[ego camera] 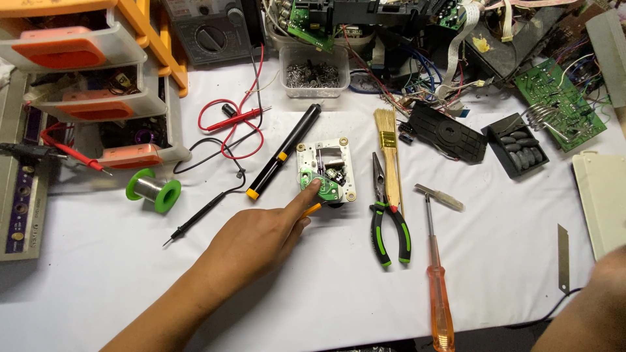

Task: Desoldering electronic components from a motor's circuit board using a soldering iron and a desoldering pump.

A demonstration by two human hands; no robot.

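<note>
While the left hand stretches out over the white bench, its forefinger is extended and its tip rests on the small green circuit board of a white mechanism; the other fingers are curled in, and something slim and orange-yellow shows just under them, though I cannot tell whether they grip it. The right hand shows only as a forearm at the near right corner, so I cannot tell how open it is. Just beside that arm lies a thin metal blade. Nearer the middle, an orange-handled screwdriver lies pointing away, with green-and-black pliers to its left and a flat paintbrush alongside them. Left of the mechanism lies a black pen-shaped tool with yellow bands, then a black probe and a green solder spool. Farther back sit red probe leads, a clear tub of small metal parts, a black plastic tray, a green circuit board and tangled wiring. Orange-fronted parts drawers stand far left.
</note>
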